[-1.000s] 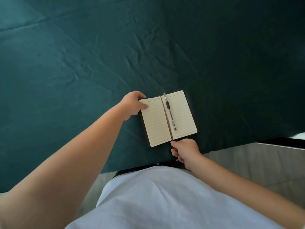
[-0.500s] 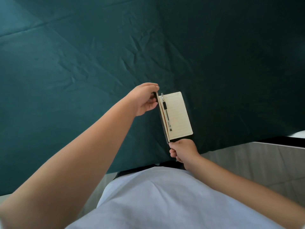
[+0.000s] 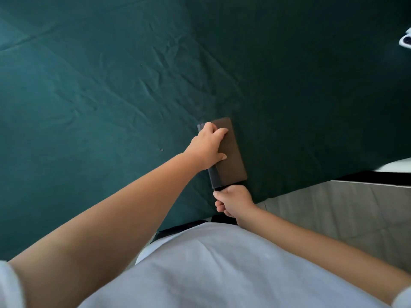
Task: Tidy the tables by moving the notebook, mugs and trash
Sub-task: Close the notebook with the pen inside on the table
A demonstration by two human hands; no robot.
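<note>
Two hands on one closed notebook (image 3: 231,152), that's what I see from the head cam. The notebook lies flat on the dark green tablecloth (image 3: 100,96), close to the near edge, brown cover up, dark spine along its left side. My read on the left hand (image 3: 208,147): palm down over the spine, fingers spread across the far left part of the cover, thumb resting on the cover lower down, so it presses or grips the book from the left. The right hand (image 3: 234,202) sits at the book's near end, curled into a loose fist, fingertips touching the near edge by the spine; I cannot tell what exactly it pinches there. Cloth is wrinkled, with creases running across the middle. Small speck on the cloth left of the left wrist. Grey tiled floor (image 3: 355,214) shows past the table's near right edge. A white and dark object (image 3: 405,40) is cut off at the far right edge, too little showing to identify. Pale shirt (image 3: 222,270) fills the bottom.
</note>
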